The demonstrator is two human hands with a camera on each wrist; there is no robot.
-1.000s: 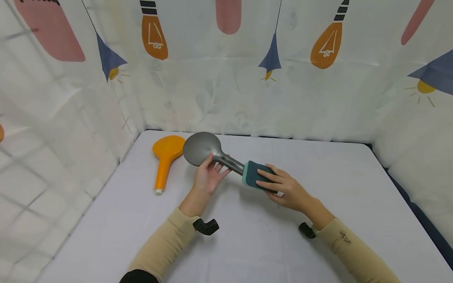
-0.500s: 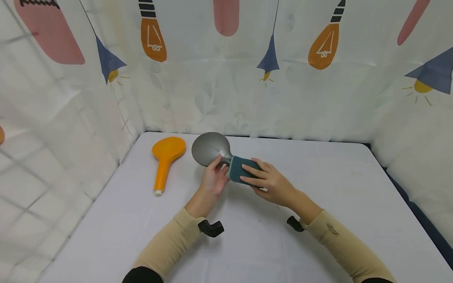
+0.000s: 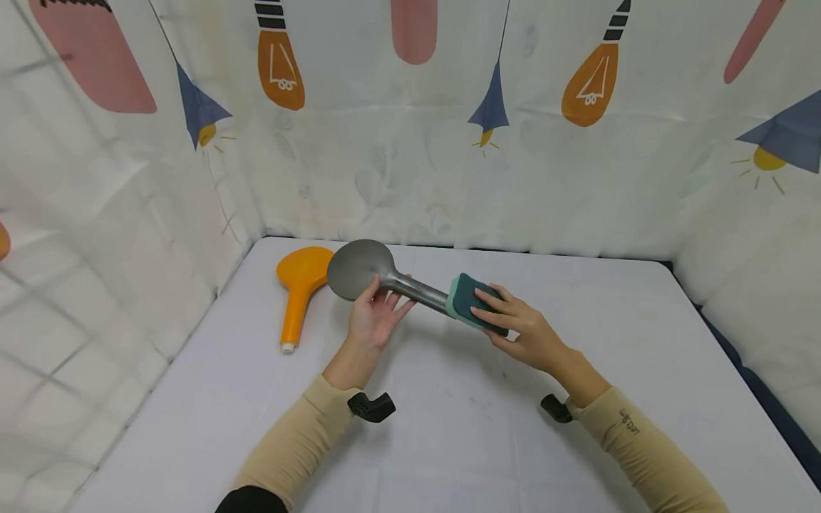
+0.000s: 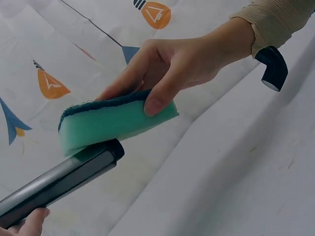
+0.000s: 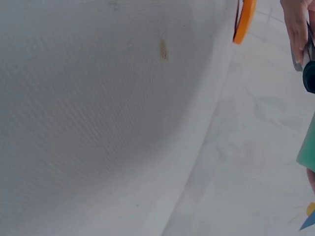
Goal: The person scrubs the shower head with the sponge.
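My left hand grips a grey shower head near its neck, lifted over the table with its handle slanting down to the right. In my right hand is a two-layer sponge, a dark teal scouring face over mint-green foam. The left wrist view shows the sponge pinched between thumb and fingers. Its mint side lies against the tip of the handle. At the edge of the right wrist view, the handle's dark hollow end and a corner of the sponge show.
An orange shower head with a white connector lies at the back left of the white-covered table, overlapped by the grey head's rim. Printed curtains stand behind the table and along its sides.
My right hand has run the sponge up the handle to the neck, then back down to the handle's end. The grey shower head has shifted right, then left again.
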